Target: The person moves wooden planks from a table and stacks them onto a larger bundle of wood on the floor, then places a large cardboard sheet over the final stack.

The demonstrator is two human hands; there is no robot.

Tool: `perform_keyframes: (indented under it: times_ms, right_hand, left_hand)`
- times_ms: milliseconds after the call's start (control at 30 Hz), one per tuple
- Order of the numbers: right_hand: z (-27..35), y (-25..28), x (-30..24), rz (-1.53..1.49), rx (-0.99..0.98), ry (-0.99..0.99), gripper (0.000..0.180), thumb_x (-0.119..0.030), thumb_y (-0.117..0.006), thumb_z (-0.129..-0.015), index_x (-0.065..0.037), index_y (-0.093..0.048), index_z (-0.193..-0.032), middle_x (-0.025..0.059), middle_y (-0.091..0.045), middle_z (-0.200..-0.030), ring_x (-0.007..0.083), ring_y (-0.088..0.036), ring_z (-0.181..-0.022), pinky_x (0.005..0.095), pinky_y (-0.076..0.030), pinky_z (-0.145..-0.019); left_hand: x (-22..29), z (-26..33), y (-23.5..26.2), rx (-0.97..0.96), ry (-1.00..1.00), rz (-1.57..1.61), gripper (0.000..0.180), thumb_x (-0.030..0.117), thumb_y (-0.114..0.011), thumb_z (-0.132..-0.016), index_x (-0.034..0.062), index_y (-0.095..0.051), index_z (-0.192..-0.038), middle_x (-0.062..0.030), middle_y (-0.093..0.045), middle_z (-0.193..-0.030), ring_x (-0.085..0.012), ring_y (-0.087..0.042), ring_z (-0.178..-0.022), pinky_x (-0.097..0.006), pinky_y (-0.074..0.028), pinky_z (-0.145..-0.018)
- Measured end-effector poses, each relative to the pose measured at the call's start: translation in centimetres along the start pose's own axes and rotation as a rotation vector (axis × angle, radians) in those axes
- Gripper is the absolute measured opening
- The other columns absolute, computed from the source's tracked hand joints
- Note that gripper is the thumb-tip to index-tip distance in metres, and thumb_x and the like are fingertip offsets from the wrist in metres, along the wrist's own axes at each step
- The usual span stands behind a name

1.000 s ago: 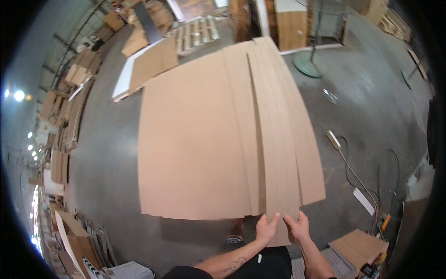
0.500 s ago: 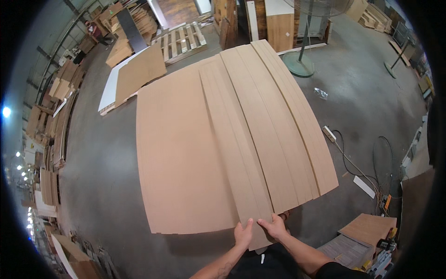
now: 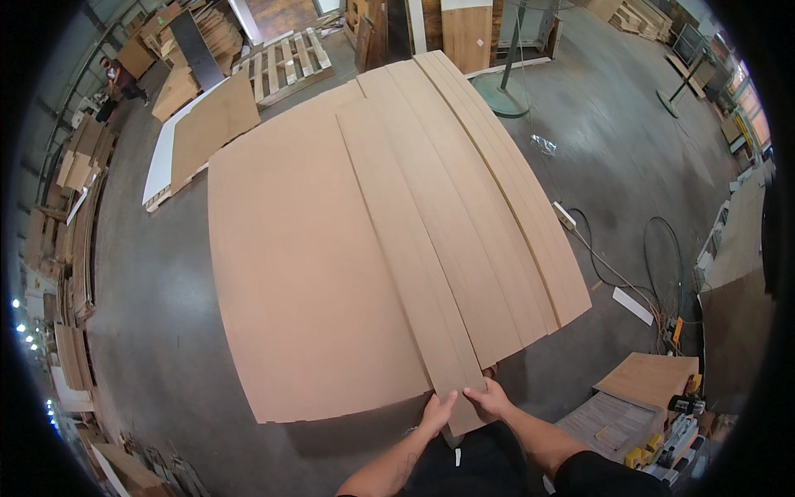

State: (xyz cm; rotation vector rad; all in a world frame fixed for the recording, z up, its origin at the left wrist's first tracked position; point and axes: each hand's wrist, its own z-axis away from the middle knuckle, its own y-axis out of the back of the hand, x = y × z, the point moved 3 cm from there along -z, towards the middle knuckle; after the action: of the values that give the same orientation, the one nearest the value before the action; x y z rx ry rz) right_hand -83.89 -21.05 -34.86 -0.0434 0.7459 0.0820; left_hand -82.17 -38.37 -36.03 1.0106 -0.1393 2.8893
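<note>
A long, narrow tan board (image 3: pixel 406 257) runs away from me, its near end jutting past the edge of a large stack of flat boards. My left hand (image 3: pixel 438 412) grips that near end on its left edge, thumb on top and fingers hidden underneath. On the opposite edge, my right hand (image 3: pixel 490 398) holds the same board, also thumb up. Left of the strip lies a wide, flat panel (image 3: pixel 298 273). More long strips (image 3: pixel 464 199) lie side by side to its right, slightly stepped in height.
A fan stand with a round green base (image 3: pixel 500 95) is beyond the stack. Cables and a power strip (image 3: pixel 564 216) lie on the floor at right. Near right, tools (image 3: pixel 675 443) sit beside papers (image 3: pixel 613 422). A pallet (image 3: pixel 281 66) and a distant person (image 3: pixel 124 83) are at far left.
The held board has shifted left and lies closer against the wide panel, its far end clear of the neighbouring strips' ends. My view has turned slightly. Both hands keep their hold.
</note>
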Motion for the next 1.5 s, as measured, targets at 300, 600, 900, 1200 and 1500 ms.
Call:
perform_keyframes:
  times_ms: [300, 600, 900, 1200, 1500]
  right_hand:
    - [-1.0, 2.3, 2.8, 0.217, 0.084, -0.101, 0.071, -0.043, -0.074, -0.082, 0.007, -0.05, -0.126, 0.0144, -0.063, -0.113, 0.0242, -0.06, -0.106, 0.0353, -0.047, -0.092]
    - [9.0, -2.5, 4.9, -0.866, 0.065, -0.46, 0.068, -0.035, -0.067, -0.091, -0.011, -0.029, -0.142, 0.0128, -0.04, -0.137, 0.0372, -0.048, -0.116, 0.0522, -0.041, -0.097]
    - [5.5, -4.5, 2.1, -0.983, 0.13, -0.393, 0.053, -0.02, -0.067, -0.09, -0.014, -0.038, -0.134, 0.0065, -0.048, -0.129, 0.0259, -0.049, -0.116, 0.0475, -0.04, -0.098]
    - [0.4, -5.0, -1.8, -0.954, 0.205, -0.303, 0.032, -0.017, -0.07, -0.089, -0.011, -0.048, -0.111, 0.0034, -0.056, -0.096, 0.0179, -0.056, -0.088, 0.0451, -0.048, -0.089]
    - [-1.6, -5.2, -2.4, -0.968, 0.171, -0.28, 0.051, -0.011, -0.071, -0.086, -0.001, -0.038, -0.124, 0.0122, -0.047, -0.116, 0.0247, -0.052, -0.106, 0.0471, -0.047, -0.098]
  left_hand:
    - [3.6, -0.6, 1.1, -0.13, 0.226, -0.578, 0.062, 0.049, -0.058, -0.092, -0.0014, -0.053, -0.128, -0.0194, -0.062, -0.121, -0.0278, -0.06, -0.112, -0.037, -0.047, -0.093]
    - [9.2, -1.2, 3.3, 0.121, -0.069, -0.127, 0.072, 0.043, -0.063, -0.092, -0.0072, -0.038, -0.137, -0.0215, -0.063, -0.118, -0.0279, -0.061, -0.109, -0.037, -0.047, -0.094]
    - [8.3, -6.0, 5.0, 0.139, -0.112, 0.007, 0.063, 0.03, -0.061, -0.095, -0.0013, -0.033, -0.142, -0.0118, -0.058, -0.121, -0.0149, -0.058, -0.092, -0.03, -0.049, -0.075]
    - [17.2, -8.3, 5.0, 0.303, -0.184, -0.059, 0.059, 0.031, -0.06, -0.096, -0.0018, -0.037, -0.14, -0.0056, -0.06, -0.099, -0.0112, -0.055, -0.079, -0.024, -0.045, -0.064]
    - [19.6, -8.5, 5.7, 0.287, -0.118, 0.041, 0.06, 0.032, -0.06, -0.095, -0.0019, -0.038, -0.141, -0.004, -0.054, -0.092, -0.0068, -0.044, -0.067, -0.024, -0.039, -0.057]
